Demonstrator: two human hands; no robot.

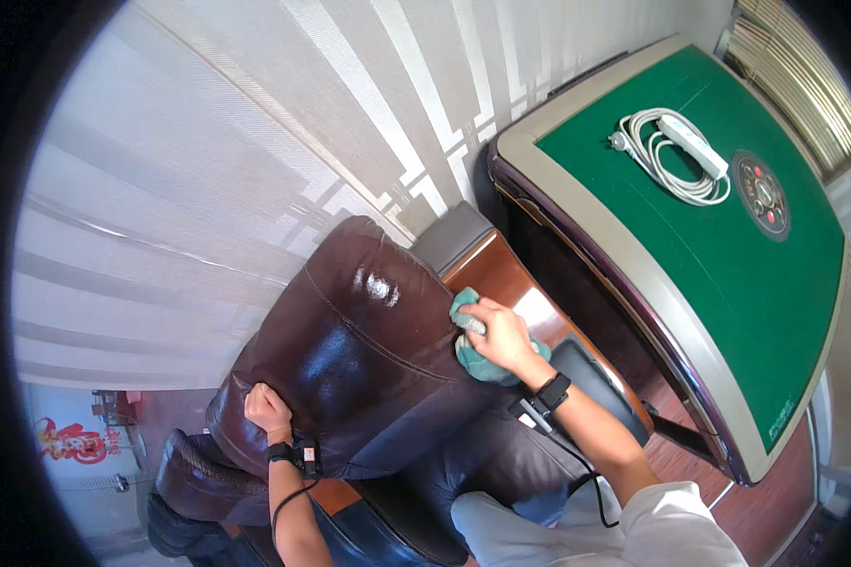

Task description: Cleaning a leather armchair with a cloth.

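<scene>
Before me stands a dark brown leather office chair, its glossy padded backrest (354,333) crossed by a stitched seam. My right hand (500,333) grips a crumpled green and white cloth (486,365) against the right edge of the backrest, beside a wooden armrest. Near the opposite edge, my left hand (267,410) rests on the leather, its fingers curled into a fist; I see nothing in it. Both wrists wear black straps with small devices and cables.
A green-topped mahjong table (681,234) stands to the right, bearing a coiled white power strip (691,147) and a round control panel (760,195). Patterned wallpaper (255,142) covers the wall behind the chair. Another dark leather chair (202,475) is at the lower left.
</scene>
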